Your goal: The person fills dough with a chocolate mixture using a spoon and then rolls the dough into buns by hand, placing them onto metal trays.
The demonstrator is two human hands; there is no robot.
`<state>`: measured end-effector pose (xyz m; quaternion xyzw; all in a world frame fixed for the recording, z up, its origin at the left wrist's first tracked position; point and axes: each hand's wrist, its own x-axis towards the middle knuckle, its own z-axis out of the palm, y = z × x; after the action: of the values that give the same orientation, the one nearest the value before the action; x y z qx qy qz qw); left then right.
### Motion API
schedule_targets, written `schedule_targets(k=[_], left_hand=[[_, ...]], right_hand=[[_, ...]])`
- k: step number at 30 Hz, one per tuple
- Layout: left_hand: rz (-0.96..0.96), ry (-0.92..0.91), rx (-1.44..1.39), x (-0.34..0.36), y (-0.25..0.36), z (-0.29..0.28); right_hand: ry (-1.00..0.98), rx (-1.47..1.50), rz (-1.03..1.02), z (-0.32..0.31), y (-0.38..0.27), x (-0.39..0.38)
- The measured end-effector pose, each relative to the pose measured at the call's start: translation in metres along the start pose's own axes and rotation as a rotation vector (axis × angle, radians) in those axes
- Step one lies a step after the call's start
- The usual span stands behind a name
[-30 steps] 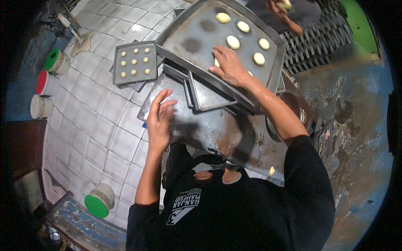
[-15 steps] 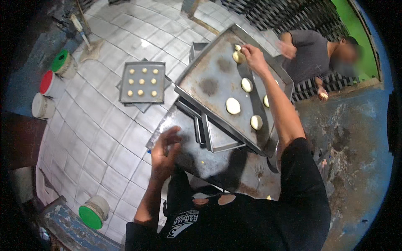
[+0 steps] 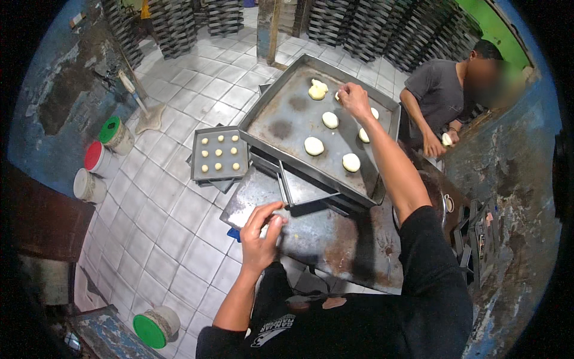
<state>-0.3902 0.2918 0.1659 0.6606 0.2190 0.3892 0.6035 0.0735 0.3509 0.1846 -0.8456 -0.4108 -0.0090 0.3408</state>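
A large dark metal tray point(image 3: 263, 102) in front of me holds several pale, flattened dough rounds. Over its far part is my right hand point(image 3: 356, 100), fingers pinched together on a piece of dough point(image 3: 338, 96) that they mostly hide. Just left of it lies a dough round point(image 3: 318, 90) with an uneven lump on top. Another flattened round point(image 3: 330, 120) sits nearer to me, with one more point(image 3: 314, 146) closer still. My left hand point(image 3: 261, 239) hangs over the near left edge of the metal table, fingers apart and holding nothing.
Other trays point(image 3: 302, 185) lie under the large one on the metal table point(image 3: 323, 236). On the tiled floor, a smaller tray point(image 3: 220, 154) carries small dough balls. Lidded buckets point(image 3: 119, 140) line the left wall. A co-worker point(image 3: 439, 90) at the right handles dough.
My view has shifted, bringing the far stacks into sight. My right hand has left the far dough round, now lumpy on top, for the piece beside it on the right.
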Motion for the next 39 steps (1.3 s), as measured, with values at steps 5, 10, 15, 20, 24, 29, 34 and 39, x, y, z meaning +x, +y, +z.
schedule_targets(k=[5,10,15,20,24,29,34,39], left_hand=[[-0.127,0.134,0.198,-0.061,-0.020,-0.033],[-0.165,0.124,0.109,-0.058,-0.019,-0.034],[-0.232,0.147,-0.029,-0.046,-0.004,-0.019],[-0.503,0.077,-0.619,-0.017,-0.006,0.088],[-0.417,0.075,-0.599,-0.019,-0.018,0.122],[-0.326,0.142,-0.365,-0.024,-0.029,0.097],[0.595,0.122,0.873,0.090,0.006,0.049],[0.318,-0.606,1.402,0.248,-0.032,0.029]], right_hand=[[-0.054,-0.152,0.201,0.083,0.002,0.026],[0.087,-0.014,0.207,0.100,0.017,0.039],[-0.136,0.228,0.078,0.030,-0.109,-0.131],[-0.228,0.381,-0.083,-0.041,-0.104,-0.316],[-0.065,0.403,0.004,-0.065,-0.074,-0.319],[-0.166,0.608,0.023,-0.083,-0.089,-0.339],[-0.278,0.471,-0.131,-0.101,-0.086,-0.381],[-0.419,0.431,0.158,-0.112,-0.091,-0.386]])
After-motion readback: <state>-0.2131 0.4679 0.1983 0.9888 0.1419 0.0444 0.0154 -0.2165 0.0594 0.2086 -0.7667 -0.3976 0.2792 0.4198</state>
